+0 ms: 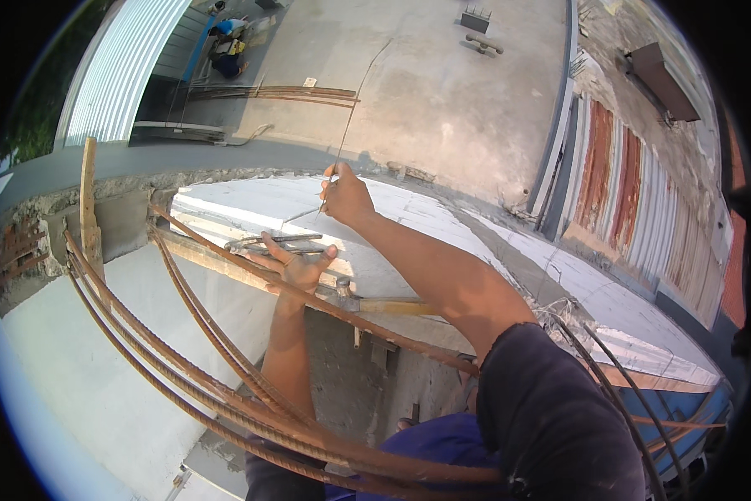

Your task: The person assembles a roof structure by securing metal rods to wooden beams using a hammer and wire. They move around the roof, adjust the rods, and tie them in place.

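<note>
My right hand [348, 197] is closed in a pinch on a thin wire [352, 108], which rises in a long bend above the fingers. A short length of it points down toward the white board [242, 200]. My left hand [296, 265] lies palm down at the board's near edge, thumb and fingers spread. Beside its fingertips are dark, thin metal bars [288, 239], like tool handles; their exact kind does not show. Close by the left hand rests a hammer [392, 306] with a wooden handle, partly behind my right forearm.
Rusty rebar rods [200, 388] curve across the near left, over my left forearm. An upright wooden stick [89, 200] stands at the left. Beyond the board lies a concrete surface [442, 108] with more rods [275, 93] and a person [228, 50]. Rusted corrugated sheets [618, 184] are at right.
</note>
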Motion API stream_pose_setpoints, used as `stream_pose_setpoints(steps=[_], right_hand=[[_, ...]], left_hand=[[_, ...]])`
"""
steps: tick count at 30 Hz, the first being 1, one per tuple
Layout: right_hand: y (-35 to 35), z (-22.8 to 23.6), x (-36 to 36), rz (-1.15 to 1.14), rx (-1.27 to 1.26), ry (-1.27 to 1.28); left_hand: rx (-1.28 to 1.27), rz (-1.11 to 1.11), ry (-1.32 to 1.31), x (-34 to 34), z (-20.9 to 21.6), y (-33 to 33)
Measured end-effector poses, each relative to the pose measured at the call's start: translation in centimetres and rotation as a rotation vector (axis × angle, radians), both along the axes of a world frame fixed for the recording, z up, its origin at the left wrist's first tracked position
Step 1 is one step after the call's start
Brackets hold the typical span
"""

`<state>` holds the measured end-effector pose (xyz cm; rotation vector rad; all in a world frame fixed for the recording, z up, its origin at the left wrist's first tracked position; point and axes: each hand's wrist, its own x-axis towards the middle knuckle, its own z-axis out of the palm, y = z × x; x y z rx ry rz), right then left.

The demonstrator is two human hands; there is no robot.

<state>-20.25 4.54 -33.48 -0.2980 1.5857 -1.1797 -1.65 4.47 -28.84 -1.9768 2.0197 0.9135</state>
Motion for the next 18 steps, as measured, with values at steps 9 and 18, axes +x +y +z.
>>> stream_pose_setpoints(steps=[9, 18], right_hand=[[0.0, 0.9, 0.9, 0.127, 0.026, 0.087], [-0.2, -0.7, 1.7, 0.421, -0.025, 0.187]], left_hand=[[-0.010, -0.010, 0.037, 0.3, 0.3, -0.3], [-0.306, -0.282, 0.371, 0.9, -1.9, 0.6]])
